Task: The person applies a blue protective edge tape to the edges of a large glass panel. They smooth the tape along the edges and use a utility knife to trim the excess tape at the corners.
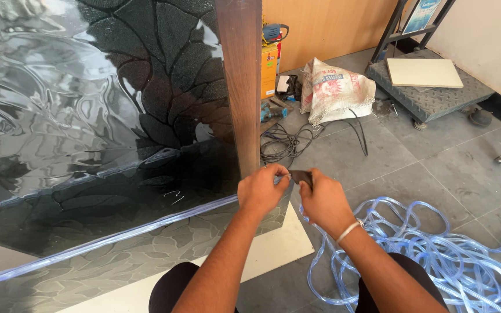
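Left hand (262, 190) pinches the end of the clear strip (117, 237) at the glass panel's (76, 116) corner, beside the wooden post (242, 87); right hand (323, 203) clenched on a small dark tool (300, 175), possibly a cutter; blue tubing (436, 249) coiled on the floor (436, 162) at right; sack (337, 90) behind.

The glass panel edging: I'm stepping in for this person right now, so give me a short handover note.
Left hand: pinching the end of the clear strip at the panel corner, by the wooden post.
Right hand: holding a small dark tool against that end.
Done: strip lies along the panel's lower edge.
Left: the strip end at the corner is unfinished; spare blue tubing lies coiled on the floor to the right.
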Tool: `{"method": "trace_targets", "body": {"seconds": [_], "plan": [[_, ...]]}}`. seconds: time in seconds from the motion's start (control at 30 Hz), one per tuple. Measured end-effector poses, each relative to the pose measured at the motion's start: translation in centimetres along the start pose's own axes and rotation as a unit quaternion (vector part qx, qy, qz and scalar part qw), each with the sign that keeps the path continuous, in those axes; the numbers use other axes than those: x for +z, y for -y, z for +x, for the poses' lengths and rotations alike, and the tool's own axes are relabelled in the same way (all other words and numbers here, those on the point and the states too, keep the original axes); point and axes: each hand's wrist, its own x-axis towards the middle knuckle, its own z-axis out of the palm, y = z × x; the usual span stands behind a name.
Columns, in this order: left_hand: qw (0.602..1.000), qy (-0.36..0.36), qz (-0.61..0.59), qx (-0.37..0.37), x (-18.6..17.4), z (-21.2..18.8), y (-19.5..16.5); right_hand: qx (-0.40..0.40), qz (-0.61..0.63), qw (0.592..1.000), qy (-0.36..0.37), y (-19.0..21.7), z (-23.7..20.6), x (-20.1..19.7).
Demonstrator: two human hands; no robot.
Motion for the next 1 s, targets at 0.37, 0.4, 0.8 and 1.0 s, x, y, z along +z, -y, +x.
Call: {"method": "trace_targets", "body": {"seconds": [0.37,0.4,0.8,1.0], "plan": [[0.999,0.021,-0.001,-0.028,0.1,0.0,0.0,-0.131,-0.126,0.981,-0.063,-0.8,0.8,0.8],[1.0,0.016,-0.006,-0.022,0.2,-0.1,0.0,-0.176,-0.142,0.97,-0.09,-0.8,0.8,1.0],[1.0,0.003,0.006,-0.013,0.1,-0.6,-0.9,-0.148,-0.119,0.98,-0.061,-0.4,0.5,0.1],[1.0,0.002,0.004,-0.019,-0.6,-0.6,-1.3,-0.033,-0.059,0.998,0.01,0.2,0.3,-0.2]]}}
